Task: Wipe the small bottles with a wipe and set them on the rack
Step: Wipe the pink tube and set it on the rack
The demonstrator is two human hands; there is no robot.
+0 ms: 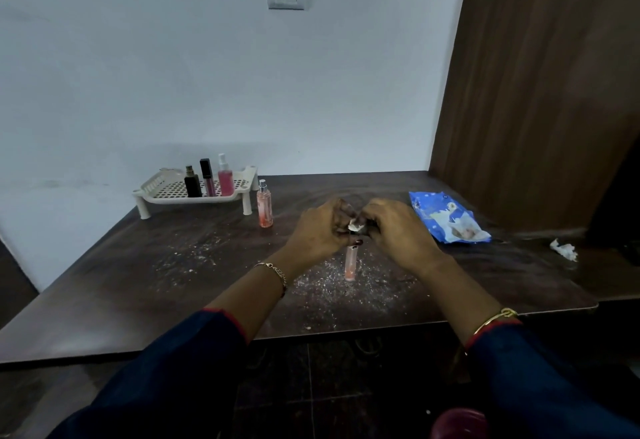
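Note:
My left hand [320,232] and my right hand [398,230] meet above the middle of the dark table, both pinching a small crumpled white wipe [355,226]. Below them a slim peach bottle [350,263] stands on the table, untouched. A white perforated rack [166,191] stands at the back left. On it are a black bottle [192,184], a dark-capped pink tube [207,177] and a pink spray bottle [225,177]. A taller peach spray bottle [265,206] stands on the table just right of the rack.
A blue wipe packet [446,217] lies to the right of my hands. A used crumpled wipe [564,250] sits near the table's right edge. White crumbs speckle the table [138,282]. A brown wooden panel [536,92] rises at the right.

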